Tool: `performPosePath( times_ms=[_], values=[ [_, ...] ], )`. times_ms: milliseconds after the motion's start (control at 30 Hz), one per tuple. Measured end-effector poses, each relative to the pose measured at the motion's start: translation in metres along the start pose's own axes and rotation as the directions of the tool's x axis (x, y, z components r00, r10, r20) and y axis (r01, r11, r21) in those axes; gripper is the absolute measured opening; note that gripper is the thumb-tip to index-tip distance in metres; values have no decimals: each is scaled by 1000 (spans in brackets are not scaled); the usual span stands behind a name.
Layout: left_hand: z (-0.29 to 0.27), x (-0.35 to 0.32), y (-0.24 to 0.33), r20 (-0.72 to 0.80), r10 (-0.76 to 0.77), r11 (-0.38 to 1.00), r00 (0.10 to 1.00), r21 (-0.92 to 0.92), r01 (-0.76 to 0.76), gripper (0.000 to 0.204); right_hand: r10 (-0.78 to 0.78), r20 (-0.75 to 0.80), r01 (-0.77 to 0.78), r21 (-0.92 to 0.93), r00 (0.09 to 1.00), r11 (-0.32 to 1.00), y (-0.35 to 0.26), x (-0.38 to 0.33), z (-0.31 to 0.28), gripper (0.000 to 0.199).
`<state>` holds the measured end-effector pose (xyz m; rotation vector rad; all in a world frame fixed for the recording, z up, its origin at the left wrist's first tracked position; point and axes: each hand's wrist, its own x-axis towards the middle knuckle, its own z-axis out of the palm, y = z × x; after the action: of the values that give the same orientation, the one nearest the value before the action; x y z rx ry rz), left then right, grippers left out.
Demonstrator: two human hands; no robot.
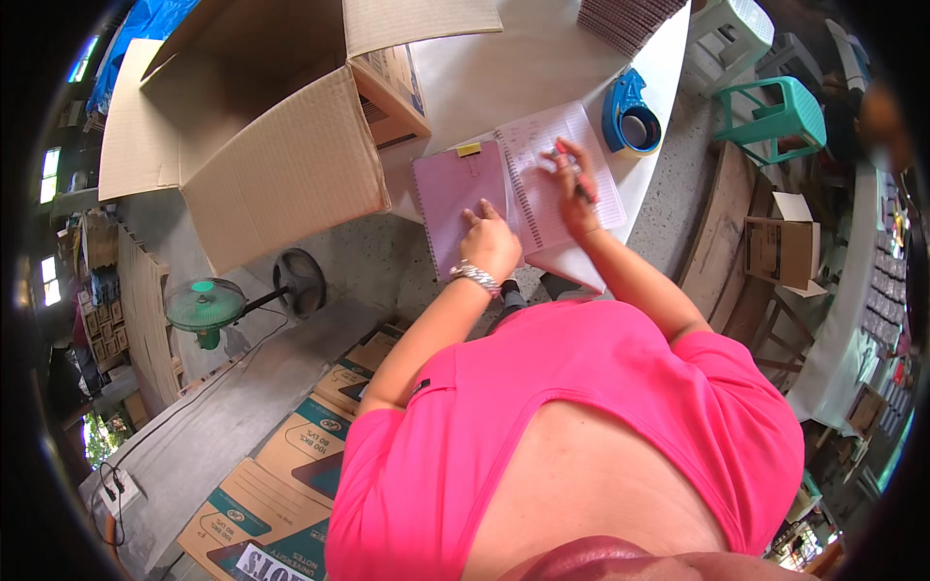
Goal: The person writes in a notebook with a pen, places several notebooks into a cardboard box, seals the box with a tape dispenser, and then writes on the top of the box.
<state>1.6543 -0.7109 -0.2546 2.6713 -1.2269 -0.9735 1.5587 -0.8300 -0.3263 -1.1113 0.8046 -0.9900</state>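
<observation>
A spiral notebook (pixel 531 145) lies spread on the white table, with handwriting at the top of its lined right page. My left hand (pixel 491 239) rests on the pinkish left side, fingers stretched out. Over the right page, my right hand (pixel 577 198) is closed around a red pen (pixel 586 186); motion blurs it slightly, and I cannot make out whether the tip touches the paper. A yellow-and-black clip (pixel 469 150) sits at the top of the left side.
A large cardboard box (pixel 281 165) gapes at the left, beside a smaller printed box (pixel 392 92). A blue tape dispenser (pixel 628 107) stands right of the notebook, below a stack of notebooks (pixel 630 24). Around the table are a green fan (pixel 205 305), printed cartons (pixel 300 445) and a green stool (pixel 775 116).
</observation>
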Motion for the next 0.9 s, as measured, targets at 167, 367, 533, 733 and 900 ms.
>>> performPosePath(
  times_ms=[167, 367, 533, 733, 900],
  values=[
    [20, 13, 6, -39, -6, 998, 999, 66, 8, 67, -105, 49, 113, -206, 993, 972, -28, 31, -24, 21],
    [29, 15, -4, -108, 82, 990, 991, 123, -69, 72, 16, 95, 1, -173, 995, 985, -22, 66, -12, 14],
    [-6, 13, -30, -110, 212, 961, 971, -157, -228, 58, 90, 51, -80, -168, 995, 982, -11, 93, -8, 7],
    [-32, -6, -65, -47, 249, 786, 967, -573, -230, 50, 109, 77, -91, -212, 991, 973, -12, 93, 8, 8],
    [-31, -44, -136, -173, 136, 172, 975, -966, -196, 36, 305, 298, -317, -11, 904, 948, -23, 43, 80, 11]
  ],
)
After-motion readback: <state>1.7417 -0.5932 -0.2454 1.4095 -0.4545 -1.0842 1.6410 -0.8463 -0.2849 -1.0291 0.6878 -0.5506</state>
